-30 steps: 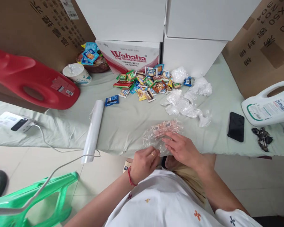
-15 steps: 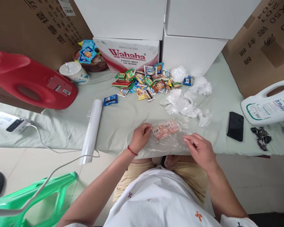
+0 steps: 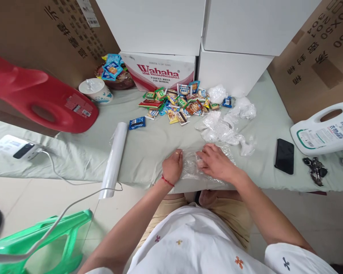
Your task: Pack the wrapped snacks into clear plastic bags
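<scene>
A clear plastic bag (image 3: pixel 190 169) with pink snack packets inside lies flat on the table's near edge. My left hand (image 3: pixel 173 166) presses on the bag's left side, fingers curled over the plastic. My right hand (image 3: pixel 215 161) lies palm down across the bag and covers most of the packets; only a small piece of one shows by my fingertips. A pile of wrapped snacks (image 3: pixel 177 101) sits further back in the middle. Crumpled clear bags (image 3: pixel 224 127) lie just beyond my right hand.
A roll of plastic bags (image 3: pixel 114 158) lies to the left. A red jug (image 3: pixel 42 99), a cup (image 3: pixel 95 89) and a snack basket (image 3: pixel 116 72) stand at the back left. A phone (image 3: pixel 284 156), keys (image 3: pixel 314 169) and a white jug (image 3: pixel 322 129) lie right. A green stool (image 3: pixel 37 239) stands below.
My right hand has moved left from the bag's right edge onto the packets and now covers them. My left hand stays at the bag's left side.
</scene>
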